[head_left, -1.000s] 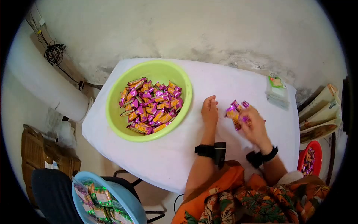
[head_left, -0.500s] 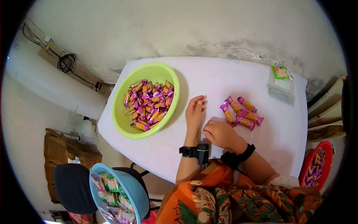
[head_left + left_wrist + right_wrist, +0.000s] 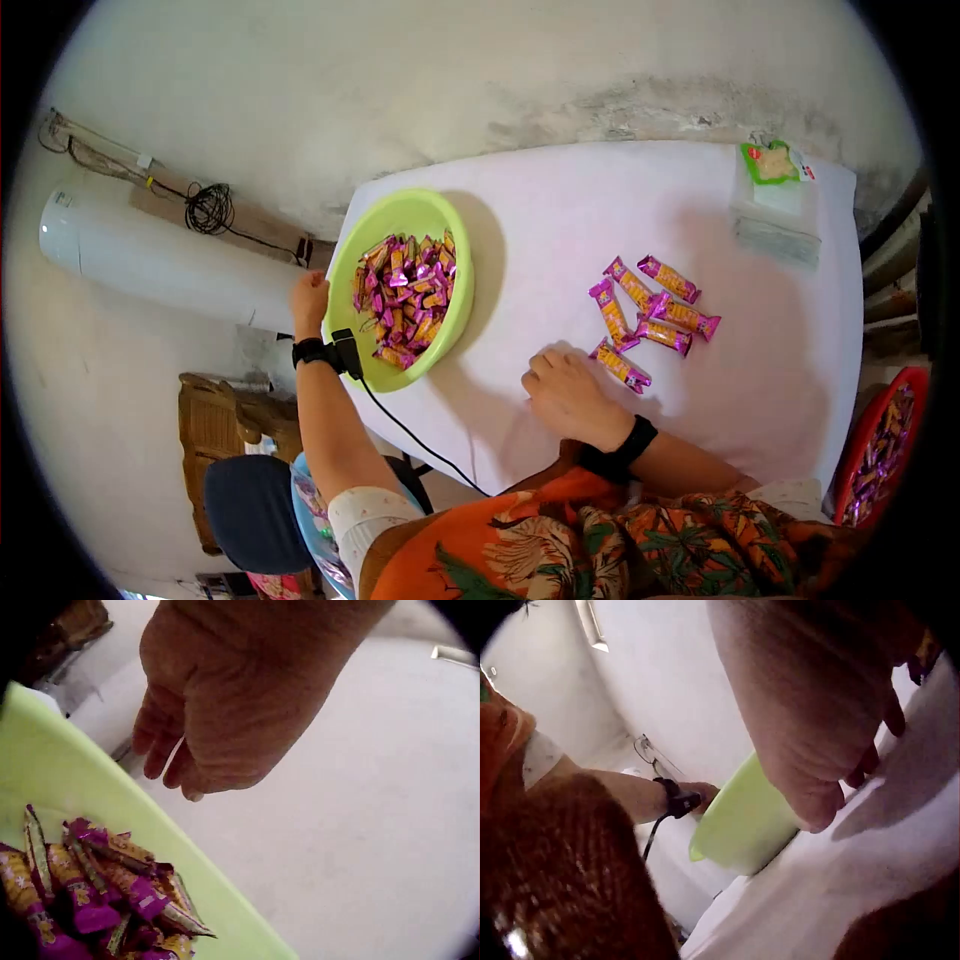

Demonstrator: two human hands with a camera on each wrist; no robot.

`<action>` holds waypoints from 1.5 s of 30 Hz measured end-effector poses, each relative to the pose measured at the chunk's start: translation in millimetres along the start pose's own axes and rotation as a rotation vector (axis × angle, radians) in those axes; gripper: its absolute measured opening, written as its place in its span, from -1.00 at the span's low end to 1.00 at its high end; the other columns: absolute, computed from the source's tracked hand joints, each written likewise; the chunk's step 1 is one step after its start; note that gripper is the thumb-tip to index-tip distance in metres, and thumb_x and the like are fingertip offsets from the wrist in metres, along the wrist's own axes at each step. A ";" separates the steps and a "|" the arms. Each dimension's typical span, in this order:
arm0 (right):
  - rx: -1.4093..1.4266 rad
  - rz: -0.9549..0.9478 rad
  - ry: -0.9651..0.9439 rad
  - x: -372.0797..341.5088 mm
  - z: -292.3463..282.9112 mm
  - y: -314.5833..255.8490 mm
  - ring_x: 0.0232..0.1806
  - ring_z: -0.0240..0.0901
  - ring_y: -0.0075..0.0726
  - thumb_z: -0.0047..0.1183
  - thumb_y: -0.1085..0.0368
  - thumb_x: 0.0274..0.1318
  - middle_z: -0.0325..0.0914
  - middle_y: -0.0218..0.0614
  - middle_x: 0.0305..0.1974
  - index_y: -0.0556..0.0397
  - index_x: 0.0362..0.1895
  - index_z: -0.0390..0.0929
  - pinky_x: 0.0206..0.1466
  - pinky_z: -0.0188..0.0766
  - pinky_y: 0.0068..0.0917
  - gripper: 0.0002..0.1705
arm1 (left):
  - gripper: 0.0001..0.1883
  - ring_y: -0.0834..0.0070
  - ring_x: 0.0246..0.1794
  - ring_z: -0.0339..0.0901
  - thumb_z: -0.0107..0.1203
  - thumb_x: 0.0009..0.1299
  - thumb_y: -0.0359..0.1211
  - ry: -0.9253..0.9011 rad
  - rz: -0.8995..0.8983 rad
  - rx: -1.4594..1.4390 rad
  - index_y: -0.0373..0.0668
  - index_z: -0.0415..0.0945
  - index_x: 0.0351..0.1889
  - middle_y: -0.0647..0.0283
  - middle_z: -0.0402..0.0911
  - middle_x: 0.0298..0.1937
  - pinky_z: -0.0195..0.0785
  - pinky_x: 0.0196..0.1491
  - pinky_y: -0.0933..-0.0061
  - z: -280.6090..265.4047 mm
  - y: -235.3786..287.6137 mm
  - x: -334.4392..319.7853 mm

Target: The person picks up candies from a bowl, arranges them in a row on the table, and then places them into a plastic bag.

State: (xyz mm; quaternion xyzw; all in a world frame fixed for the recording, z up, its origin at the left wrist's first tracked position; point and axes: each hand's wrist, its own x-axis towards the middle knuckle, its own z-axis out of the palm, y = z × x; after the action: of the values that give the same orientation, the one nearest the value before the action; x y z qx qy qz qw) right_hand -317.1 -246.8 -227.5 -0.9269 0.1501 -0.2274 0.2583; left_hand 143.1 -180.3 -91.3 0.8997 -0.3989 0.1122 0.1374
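Note:
In the head view my left hand [image 3: 312, 300] is at the left rim of the green basin [image 3: 462, 318], which holds many purple-and-orange packets [image 3: 398, 270]. The left wrist view has this hand [image 3: 232, 705] just outside the rim [image 3: 180, 844], fingers loosely bent; whether they touch it I cannot tell. My right hand [image 3: 572, 398] rests low over the white cloth, fingers slightly bent and holding nothing visible. Beside its fingertips lies one packet [image 3: 620, 366]; several more packets [image 3: 632, 288] form a loose group farther up the cloth.
Clear bags with a green label [image 3: 775, 205] lie at the table's back right corner. A red basin of packets [image 3: 880, 450] stands off the right side. Beyond the front left edge are a dark chair [image 3: 255, 515] and a blue basin [image 3: 310, 530]. A cable runs from the left wrist.
My left hand has gone from mid-table leftward to the green basin. The right hand has released its packets and drawn back toward the body. One packet beside it now shows. The head view has shifted.

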 end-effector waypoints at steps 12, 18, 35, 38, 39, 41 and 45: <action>0.053 -0.018 0.109 4.3 -0.3 10.5 0.05 0.23 -0.18 -0.01 0.25 -0.07 0.36 -0.21 -0.12 0.07 -0.38 0.51 0.15 0.04 -0.09 -0.81 | -0.63 -0.05 -0.14 0.52 0.07 0.26 -0.14 -0.187 -0.086 0.305 -0.22 0.53 -0.12 -0.11 0.59 -0.20 0.38 -0.10 0.11 78.6 1.3 -9.3; 0.066 -0.035 0.112 6.1 -5.3 13.5 0.06 0.22 -0.16 0.09 0.23 -0.07 0.36 -0.20 -0.10 0.08 -0.34 0.52 0.16 0.04 -0.12 -0.78 | -0.70 0.24 -0.37 0.57 0.04 0.34 -0.24 -0.059 -0.136 -0.046 -0.26 0.52 -0.12 0.07 0.62 -0.36 0.42 -0.28 0.29 42.8 29.0 -27.4; 0.476 0.180 0.426 15.2 -19.6 24.9 0.17 0.16 0.21 -0.08 0.39 0.11 0.20 0.16 0.14 0.29 0.20 0.17 0.26 0.13 -0.08 -0.45 | -0.66 0.43 -0.24 0.51 0.17 0.26 -0.41 -0.372 0.151 -0.653 -0.21 0.49 0.01 0.14 0.53 -0.13 0.42 -0.25 0.50 67.8 229.6 -244.5; 0.488 0.191 0.420 15.2 -20.3 23.8 0.17 0.17 0.20 -0.06 0.39 0.11 0.21 0.16 0.13 0.29 0.16 0.23 0.25 0.14 -0.08 -0.49 | -0.76 0.56 -0.22 0.48 0.06 0.35 -0.46 -0.206 0.272 -0.634 -0.22 0.51 -0.02 0.26 0.57 -0.13 0.41 -0.18 0.53 22.3 195.0 -185.4; 0.487 0.194 0.422 15.2 -19.6 24.0 0.17 0.17 0.20 -0.06 0.39 0.11 0.21 0.16 0.13 0.29 0.16 0.23 0.25 0.14 -0.08 -0.49 | -0.77 0.59 -0.24 0.48 0.06 0.37 -0.43 -0.176 0.248 -0.719 -0.26 0.52 -0.04 0.24 0.60 -0.18 0.41 -0.17 0.53 7.8 179.6 -153.6; 0.450 0.183 0.367 13.8 -17.6 24.3 0.18 0.17 0.18 -0.03 0.38 0.10 0.23 0.14 0.13 0.28 0.13 0.28 0.25 0.15 -0.10 -0.51 | -0.74 0.59 -0.30 0.50 0.05 0.38 -0.33 -0.025 0.083 -0.470 -0.29 0.53 -0.07 0.21 0.62 -0.25 0.37 -0.21 0.56 -22.4 175.2 -96.7; 0.436 0.194 0.318 12.8 -14.4 22.6 0.19 0.16 0.16 -0.02 0.36 0.09 0.24 0.10 0.13 0.26 0.11 0.31 0.26 0.16 -0.11 -0.53 | -0.68 0.33 -0.24 0.58 0.07 0.31 -0.29 0.050 0.160 -0.239 -0.29 0.53 -0.05 0.09 0.64 -0.20 0.41 -0.16 0.37 13.1 97.3 6.4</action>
State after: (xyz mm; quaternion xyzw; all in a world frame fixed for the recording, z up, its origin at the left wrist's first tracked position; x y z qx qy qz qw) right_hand -317.1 -276.3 -224.5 -0.7834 0.2243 -0.3711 0.4452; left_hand 75.7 -251.7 -86.3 0.8393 -0.4762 0.0968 0.2441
